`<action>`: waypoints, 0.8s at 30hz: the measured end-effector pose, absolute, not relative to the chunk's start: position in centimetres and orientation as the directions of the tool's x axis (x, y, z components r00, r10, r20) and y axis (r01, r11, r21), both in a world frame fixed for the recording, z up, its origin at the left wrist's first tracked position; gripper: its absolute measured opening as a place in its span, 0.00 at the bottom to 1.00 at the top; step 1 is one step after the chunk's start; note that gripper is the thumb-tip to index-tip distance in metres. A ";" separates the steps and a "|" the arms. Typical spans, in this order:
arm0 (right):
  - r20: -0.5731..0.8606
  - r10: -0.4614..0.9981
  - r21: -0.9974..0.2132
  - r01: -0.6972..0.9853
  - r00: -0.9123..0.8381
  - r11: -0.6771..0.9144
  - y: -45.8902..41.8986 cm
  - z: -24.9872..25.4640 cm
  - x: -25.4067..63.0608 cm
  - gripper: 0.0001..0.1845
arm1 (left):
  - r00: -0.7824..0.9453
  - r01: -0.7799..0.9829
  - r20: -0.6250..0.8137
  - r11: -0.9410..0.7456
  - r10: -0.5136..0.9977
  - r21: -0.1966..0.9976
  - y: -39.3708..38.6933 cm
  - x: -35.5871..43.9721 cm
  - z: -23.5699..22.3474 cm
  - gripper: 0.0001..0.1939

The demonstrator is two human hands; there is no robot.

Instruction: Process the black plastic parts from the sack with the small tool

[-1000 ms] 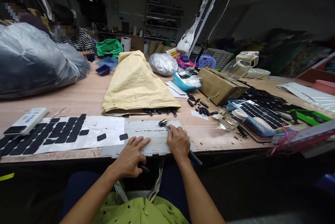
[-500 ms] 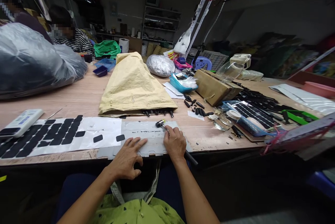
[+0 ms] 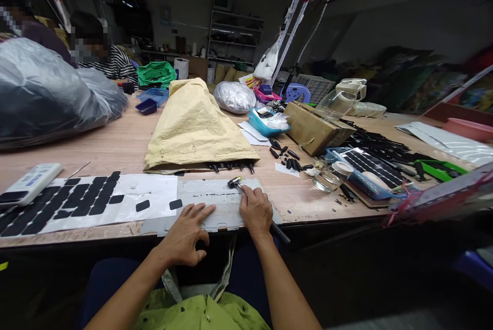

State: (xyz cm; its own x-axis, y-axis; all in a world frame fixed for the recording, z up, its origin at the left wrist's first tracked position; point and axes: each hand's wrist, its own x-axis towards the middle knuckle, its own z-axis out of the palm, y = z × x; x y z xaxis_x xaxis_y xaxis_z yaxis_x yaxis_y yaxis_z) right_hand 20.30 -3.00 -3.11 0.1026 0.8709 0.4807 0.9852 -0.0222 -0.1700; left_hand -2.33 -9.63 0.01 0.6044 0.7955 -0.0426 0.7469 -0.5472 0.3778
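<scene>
My right hand (image 3: 257, 212) is wrapped round the handle of a small hammer (image 3: 234, 182). The hammer's head rests on or just over a grey plate (image 3: 215, 201) at the table's front edge, and its dark handle end sticks out below my hand. With fingers spread, my left hand (image 3: 188, 232) lies on the plate's near edge and holds nothing. Just left of the plate is a white sheet (image 3: 157, 188) bearing rows of black rounded stickers (image 3: 92, 194). One black sticker (image 3: 175, 204) sits at the sheet's right edge, near my left fingertips.
Behind the plate lies a large tan sack (image 3: 196, 129) with black pieces at its mouth. A white scale-like device (image 3: 31, 183) stands left. To the right are a cardboard box (image 3: 314, 127), a blue basket (image 3: 362, 176) and loose black parts (image 3: 292, 164). Two people sit far left.
The view has shifted very slightly. Both hands and the hammer stay in nearly the same place over the plate.
</scene>
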 end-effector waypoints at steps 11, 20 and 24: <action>0.482 0.870 -0.174 0.984 0.106 -0.023 -2.9 -3.2 20.3 0.16 | 0.610 0.744 -0.043 -0.553 0.791 0.374 -9.6 -2.4 0.1 0.09; 0.478 0.872 -0.175 0.984 0.104 -0.021 -3.0 -3.1 20.3 0.16 | 0.609 0.754 -0.064 -0.553 0.790 0.355 -10.0 -2.3 0.0 0.15; 0.477 0.872 -0.187 0.982 0.108 -0.020 -3.1 -3.3 20.4 0.17 | 0.613 0.752 -0.071 -0.553 0.787 0.360 -10.2 -2.2 -0.1 0.19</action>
